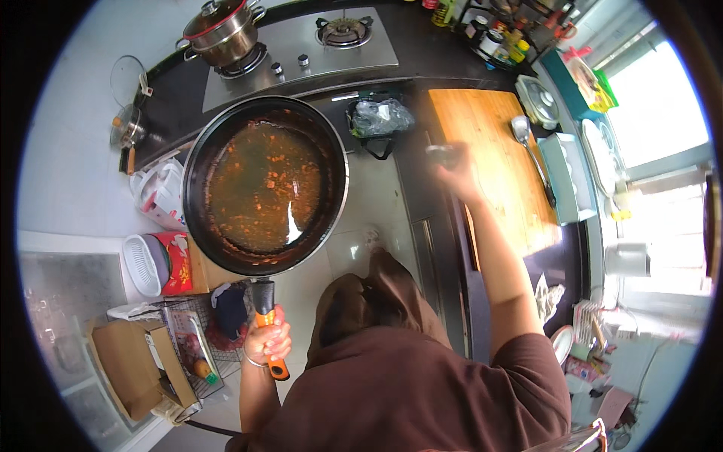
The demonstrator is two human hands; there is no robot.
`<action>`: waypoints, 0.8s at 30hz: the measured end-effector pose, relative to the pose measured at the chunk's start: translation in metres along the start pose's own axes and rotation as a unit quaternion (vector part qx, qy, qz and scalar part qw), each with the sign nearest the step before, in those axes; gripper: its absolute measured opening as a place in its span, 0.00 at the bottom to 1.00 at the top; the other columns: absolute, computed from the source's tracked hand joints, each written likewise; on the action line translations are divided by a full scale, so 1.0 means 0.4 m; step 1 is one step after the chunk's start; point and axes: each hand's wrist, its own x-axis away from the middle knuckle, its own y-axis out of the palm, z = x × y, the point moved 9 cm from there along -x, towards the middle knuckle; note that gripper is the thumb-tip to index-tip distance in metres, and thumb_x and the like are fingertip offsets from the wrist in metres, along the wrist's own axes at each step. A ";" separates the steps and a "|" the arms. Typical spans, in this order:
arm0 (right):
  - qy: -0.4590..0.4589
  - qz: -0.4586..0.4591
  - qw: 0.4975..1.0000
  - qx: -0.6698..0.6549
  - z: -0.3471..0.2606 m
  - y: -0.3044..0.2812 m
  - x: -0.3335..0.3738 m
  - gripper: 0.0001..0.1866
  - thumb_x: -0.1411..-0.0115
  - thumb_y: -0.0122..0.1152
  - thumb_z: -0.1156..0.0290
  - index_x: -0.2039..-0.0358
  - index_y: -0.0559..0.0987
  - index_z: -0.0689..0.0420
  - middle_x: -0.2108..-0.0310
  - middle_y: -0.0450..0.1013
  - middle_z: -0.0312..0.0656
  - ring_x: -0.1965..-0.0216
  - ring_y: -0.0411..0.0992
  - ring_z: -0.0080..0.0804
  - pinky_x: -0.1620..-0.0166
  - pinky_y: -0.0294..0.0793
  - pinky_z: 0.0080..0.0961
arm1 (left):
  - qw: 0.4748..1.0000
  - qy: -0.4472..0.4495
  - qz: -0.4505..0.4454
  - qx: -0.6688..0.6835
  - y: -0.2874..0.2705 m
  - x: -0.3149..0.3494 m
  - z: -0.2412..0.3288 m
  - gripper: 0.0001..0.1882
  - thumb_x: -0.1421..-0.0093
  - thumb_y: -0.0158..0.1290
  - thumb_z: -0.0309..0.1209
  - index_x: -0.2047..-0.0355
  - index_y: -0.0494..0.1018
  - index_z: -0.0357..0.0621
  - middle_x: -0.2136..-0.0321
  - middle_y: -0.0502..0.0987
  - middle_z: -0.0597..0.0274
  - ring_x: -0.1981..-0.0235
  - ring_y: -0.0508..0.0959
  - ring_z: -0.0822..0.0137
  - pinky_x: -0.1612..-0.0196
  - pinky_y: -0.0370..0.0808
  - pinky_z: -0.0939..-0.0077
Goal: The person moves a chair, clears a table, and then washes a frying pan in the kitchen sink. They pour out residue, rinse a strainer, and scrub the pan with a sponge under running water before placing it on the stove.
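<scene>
one big frying pan (327, 177) with brown sauce (263, 181) in it, held up by the left hand (267, 343).
the left hand's fingers are wrapped around the orange and black pan handle (263, 297). the pan is in the air in front of the person, to the left, and its runny sauce has little orange bits. the right hand (461, 173) is near the left edge of the wooden cutting board (474, 117), its fingers closed on a small grey thing (440, 155), too blurry to name. a metal spatula (520, 129) with a black handle lies on the board's right side. past the pan is a gas stove (331, 68), where a steel pot (233, 39) with a red-rimmed glass lid sits on the left burner.
</scene>
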 end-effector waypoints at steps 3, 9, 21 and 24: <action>-0.060 0.011 0.990 0.129 -0.120 0.057 -0.158 0.34 0.62 0.66 0.68 0.55 0.63 0.62 0.60 0.66 0.50 0.58 0.67 0.41 0.54 0.67 0.33 | 0.998 0.059 0.004 0.019 0.004 -0.039 0.038 0.07 0.43 0.45 0.23 0.70 0.57 0.45 0.90 0.58 0.68 0.93 0.58 0.78 0.91 0.60 0.81; -0.174 0.028 0.969 0.172 -0.192 0.177 -0.337 0.37 0.62 0.63 0.72 0.50 0.59 0.62 0.58 0.64 0.53 0.56 0.65 0.47 0.53 0.66 0.35 | 0.981 0.149 0.032 0.121 0.049 -0.104 0.062 0.08 0.45 0.45 0.22 0.70 0.56 0.43 0.90 0.59 0.65 0.93 0.59 0.75 0.92 0.59 0.79; 0.063 -0.249 0.797 0.546 0.507 0.430 -0.566 0.47 0.65 0.70 0.52 0.49 0.58 0.63 0.55 0.67 0.51 0.50 0.63 0.46 0.48 0.63 0.40 | 0.941 0.240 0.092 0.221 0.070 -0.218 0.139 0.10 0.51 0.45 0.17 0.71 0.56 0.38 0.90 0.58 0.60 0.94 0.57 0.73 0.94 0.56 0.78; 0.084 -0.277 0.808 0.513 0.395 0.410 -0.562 0.45 0.66 0.71 0.56 0.51 0.58 0.63 0.55 0.67 0.53 0.52 0.64 0.48 0.51 0.66 0.39 | 0.948 0.234 0.104 0.191 0.056 -0.236 0.156 0.10 0.50 0.46 0.17 0.72 0.56 0.39 0.90 0.58 0.61 0.94 0.56 0.74 0.94 0.56 0.78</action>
